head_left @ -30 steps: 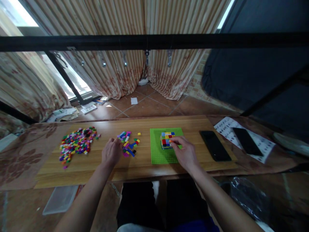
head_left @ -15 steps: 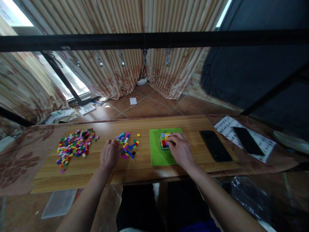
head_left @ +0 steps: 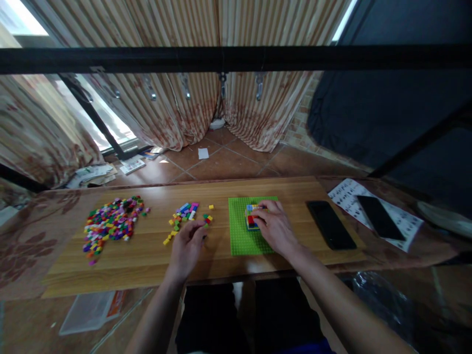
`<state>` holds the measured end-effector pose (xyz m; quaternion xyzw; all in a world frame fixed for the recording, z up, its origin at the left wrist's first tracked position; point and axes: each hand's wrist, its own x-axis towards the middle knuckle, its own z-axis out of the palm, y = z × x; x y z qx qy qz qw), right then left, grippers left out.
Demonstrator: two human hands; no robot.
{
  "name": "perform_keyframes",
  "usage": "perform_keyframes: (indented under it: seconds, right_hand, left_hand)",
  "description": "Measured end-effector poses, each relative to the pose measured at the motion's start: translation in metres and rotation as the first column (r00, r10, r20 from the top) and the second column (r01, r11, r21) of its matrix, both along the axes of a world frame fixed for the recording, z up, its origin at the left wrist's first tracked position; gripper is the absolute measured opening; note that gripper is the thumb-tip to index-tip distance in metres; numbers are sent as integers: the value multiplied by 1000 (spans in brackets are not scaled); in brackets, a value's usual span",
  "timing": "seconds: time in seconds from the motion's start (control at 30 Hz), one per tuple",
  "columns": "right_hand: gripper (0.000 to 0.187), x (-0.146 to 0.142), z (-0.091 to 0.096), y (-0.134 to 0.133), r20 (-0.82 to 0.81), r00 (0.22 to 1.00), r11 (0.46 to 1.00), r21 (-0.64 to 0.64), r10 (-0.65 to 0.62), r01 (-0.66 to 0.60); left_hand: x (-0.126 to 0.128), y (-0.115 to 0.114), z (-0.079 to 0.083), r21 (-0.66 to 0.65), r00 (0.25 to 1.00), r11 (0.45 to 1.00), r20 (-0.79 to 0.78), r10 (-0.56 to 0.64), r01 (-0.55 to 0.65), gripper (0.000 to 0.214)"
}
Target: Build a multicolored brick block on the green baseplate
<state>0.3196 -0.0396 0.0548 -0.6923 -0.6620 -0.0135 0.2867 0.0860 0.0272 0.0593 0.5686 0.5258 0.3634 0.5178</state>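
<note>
Striped, stained curtains hang behind a wooden tabletop [head_left: 221, 189], and a black bar crosses the top of the view. On the tabletop lies a green baseplate [head_left: 241, 241], and everything else is placed from it.

On the far half of the baseplate stands a small brick block [head_left: 250, 217] in red, yellow and blue. My right hand [head_left: 276, 229] covers its right side and top, so much of the block is hidden. That grip is curled, fingers pressed together on the block.

Left of the baseplate sits a small cluster of loose bricks [head_left: 186, 212]. My left hand [head_left: 187, 247] rests at the near edge of that cluster, just left of the baseplate. Its fingertips are bent down onto the wood. I cannot tell whether this grip pinches a brick, because the hand hides whatever lies under it.

Much farther left of the baseplate spreads a large pile of mixed bricks [head_left: 110, 223]; single pieces are too small to make out. Right of the baseplate lies a black phone [head_left: 331, 225]. Beyond it, a second phone [head_left: 376, 210] rests on a printed sheet [head_left: 346, 191] whose print is unreadable.
</note>
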Motion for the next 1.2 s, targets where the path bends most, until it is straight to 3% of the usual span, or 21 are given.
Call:
perform_keyframes:
  seconds: [0.17,0.5,0.87,1.2]
  right_hand:
    - [15,4,3,5,8,996,994,-54,92,-91]
    - [18,10,7,5,-9,983,981,-58,184,-184]
    - [16,20,4,6,20,968,962,-119,252,-247]
    - [19,20,-3,2,-73,978,981,7,194,-194]
  left_hand:
    - [22,-12,-5,-79,993,994,92,-71,78,28]
    - [67,-20,-21,13,954,957,85,-289,289,27]
    - [84,-38,-25,-253,938,933,298,-178,258,29]
    - [90,-39,-24,-199,949,949,252,-192,245,25]
